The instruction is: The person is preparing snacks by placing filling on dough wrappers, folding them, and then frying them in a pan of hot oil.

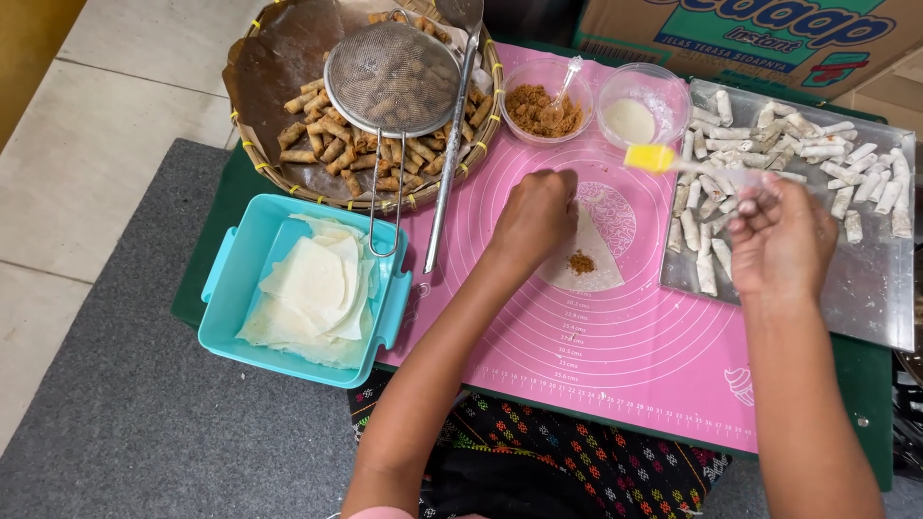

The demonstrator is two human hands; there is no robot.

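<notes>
A turquoise tub holds pale wrappers; a woven basket behind it holds fried rolls under a wire skimmer. On the pink mat, the left hand presses a wrapper with filling, near bowls of crumbs and paste. The right hand grasps a yellow brush over a tray of raw rolls; a brown printed carton stands behind.

Cardboard box cut off at top edge; brush blurred
</notes>
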